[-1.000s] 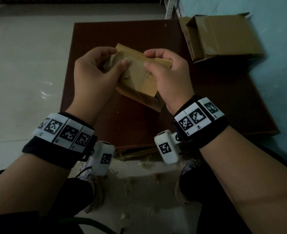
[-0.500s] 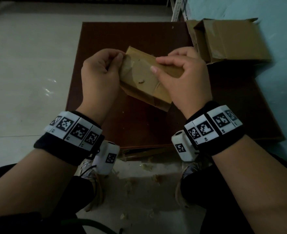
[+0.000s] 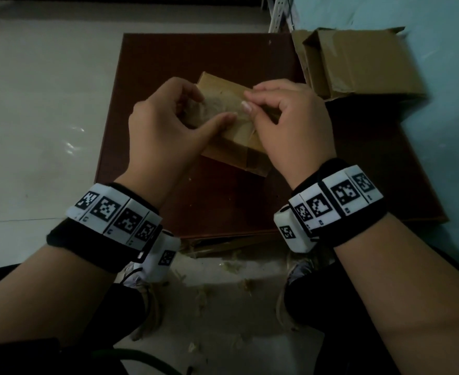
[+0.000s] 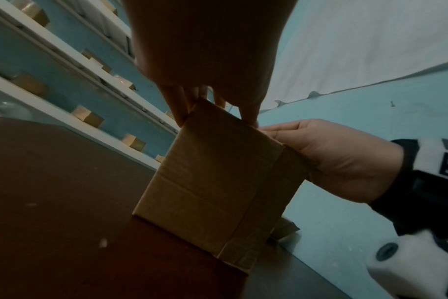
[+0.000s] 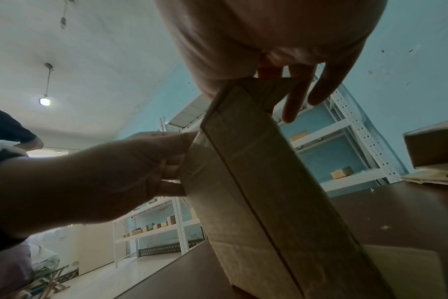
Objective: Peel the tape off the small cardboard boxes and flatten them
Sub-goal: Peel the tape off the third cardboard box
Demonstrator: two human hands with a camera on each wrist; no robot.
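Note:
The small cardboard box (image 3: pixel 232 151) stands tilted on its lower edge on the brown table (image 3: pixel 223 204), between both hands. My left hand (image 3: pixel 163 125) grips its left side, thumb stretched across the shiny taped top face. My right hand (image 3: pixel 290 123) pinches the box's upper right edge with curled thumb and forefinger, right at the tape. Whether any tape is lifted I cannot tell. The left wrist view has the box (image 4: pixel 218 178) with my left fingers (image 4: pixel 182 109) on its top. From the right wrist, the box (image 5: pixel 256 192) runs between my right hand (image 5: pixel 269 30) and left hand (image 5: pixel 102 178).
A larger open cardboard box (image 3: pixel 358 66) lies at the table's back right corner, against the blue wall. Tape and cardboard scraps (image 3: pixel 231 266) litter the floor by my feet. Metal shelving (image 5: pixel 345 131) holds small boxes. Another person (image 5: pixel 8 129) stands at the left.
My left thumb has come off the box's left corner and now lies across its top face. My right thumb and forefinger have closed in on the upper right edge.

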